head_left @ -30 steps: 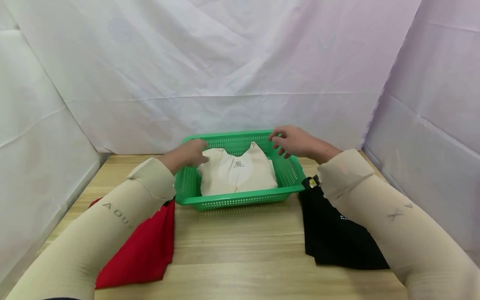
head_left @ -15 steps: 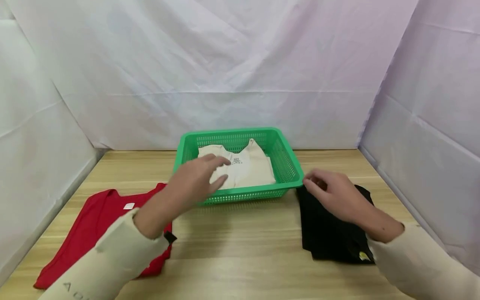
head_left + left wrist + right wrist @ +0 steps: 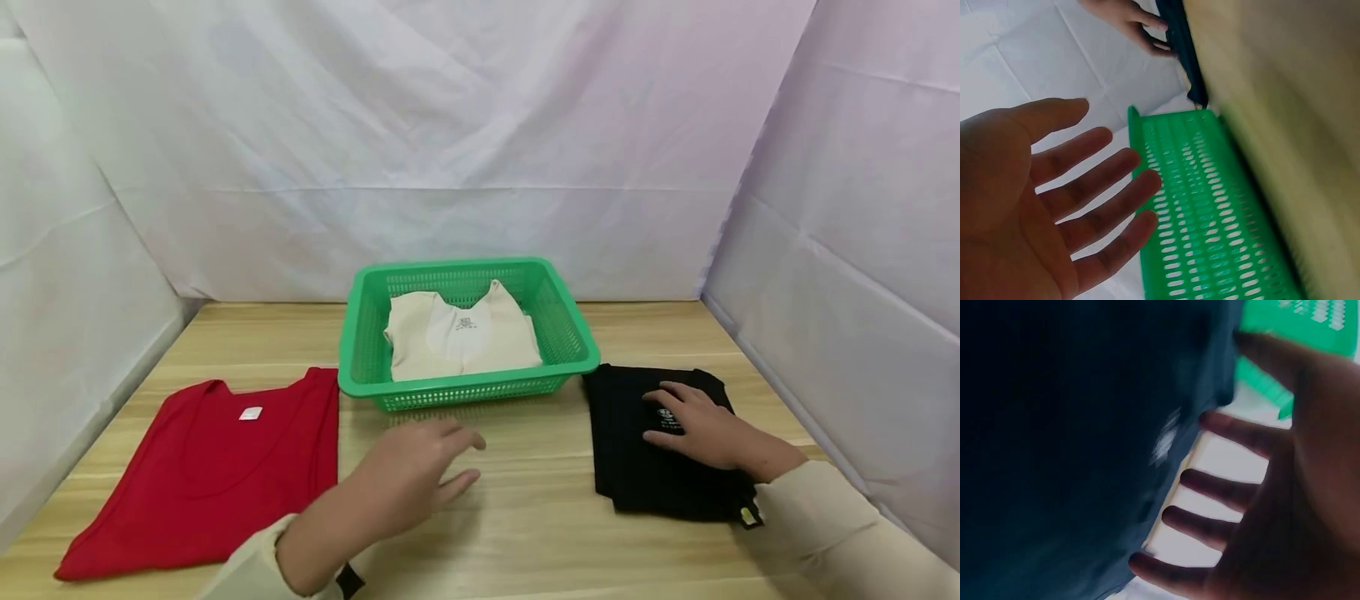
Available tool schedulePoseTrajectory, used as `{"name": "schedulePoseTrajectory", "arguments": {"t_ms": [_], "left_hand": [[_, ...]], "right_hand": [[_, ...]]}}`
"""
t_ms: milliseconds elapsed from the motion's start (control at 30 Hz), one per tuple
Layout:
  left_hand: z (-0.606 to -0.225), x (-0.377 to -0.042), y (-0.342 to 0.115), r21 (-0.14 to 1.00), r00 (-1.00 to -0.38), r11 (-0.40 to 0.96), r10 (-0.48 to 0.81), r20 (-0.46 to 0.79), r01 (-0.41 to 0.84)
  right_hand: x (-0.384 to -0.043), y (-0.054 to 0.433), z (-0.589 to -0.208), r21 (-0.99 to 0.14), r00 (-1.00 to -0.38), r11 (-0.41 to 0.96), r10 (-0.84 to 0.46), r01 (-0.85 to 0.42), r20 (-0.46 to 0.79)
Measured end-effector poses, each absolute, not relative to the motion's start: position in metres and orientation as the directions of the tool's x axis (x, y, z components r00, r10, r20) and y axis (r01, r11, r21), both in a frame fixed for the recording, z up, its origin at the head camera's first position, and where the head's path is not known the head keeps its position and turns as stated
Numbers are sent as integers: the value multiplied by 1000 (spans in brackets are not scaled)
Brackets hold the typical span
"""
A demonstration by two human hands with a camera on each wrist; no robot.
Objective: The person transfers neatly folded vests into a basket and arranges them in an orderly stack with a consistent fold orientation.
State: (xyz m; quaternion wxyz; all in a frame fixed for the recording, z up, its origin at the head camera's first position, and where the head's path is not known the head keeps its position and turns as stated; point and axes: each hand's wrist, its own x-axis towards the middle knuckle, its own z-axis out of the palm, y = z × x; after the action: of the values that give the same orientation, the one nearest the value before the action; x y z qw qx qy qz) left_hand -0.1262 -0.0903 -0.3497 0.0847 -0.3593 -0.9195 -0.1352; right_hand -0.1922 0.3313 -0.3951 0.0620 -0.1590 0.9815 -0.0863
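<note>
Green plastic basket [image 3: 465, 382] sits around the middle of the tabletop's [image 3: 540, 521] far edge with the cream top [image 3: 461, 343] lying inside, and I'd guess the basket's sides are what stop it sliding about. Red top [image 3: 232, 475] is laid flat by the left edge, label [image 3: 251, 413] up, and the black top [image 3: 637, 458] is folded by the right edge, next to the basket's near right corner. One per side probably keeps each within easy reach of a hand. Left hand [image 3: 405, 473] hangs over the tabletop just right of the red top, fingers loose, holding nothing. Right hand [image 3: 705, 429] is over the black top, fingers spread, not gripping; can't tell if the fingertips actually touch, since the wrist shot's blurry. Spread fingers seem sensible for flat cloth imo, less chance of bunching it.
</note>
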Motion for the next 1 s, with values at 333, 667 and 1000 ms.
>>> {"name": "schedulePoseTrajectory", "arguments": {"t_ms": [333,667,1000], "left_hand": [[-366,-121,-89,171,-708,690,701,88,704],[-365,-122,-93,194,-725,704,686,62,683],[-366,-122,-97,185,-737,720,674,42,669]], "right_hand": [[-190,347,-403,-181,-933,946,-302,-269,-196],[-183,341,-404,-148,-932,952,-294,-267,-211],[-170,326,-405,-162,-923,945,-314,-283,-224]]}}
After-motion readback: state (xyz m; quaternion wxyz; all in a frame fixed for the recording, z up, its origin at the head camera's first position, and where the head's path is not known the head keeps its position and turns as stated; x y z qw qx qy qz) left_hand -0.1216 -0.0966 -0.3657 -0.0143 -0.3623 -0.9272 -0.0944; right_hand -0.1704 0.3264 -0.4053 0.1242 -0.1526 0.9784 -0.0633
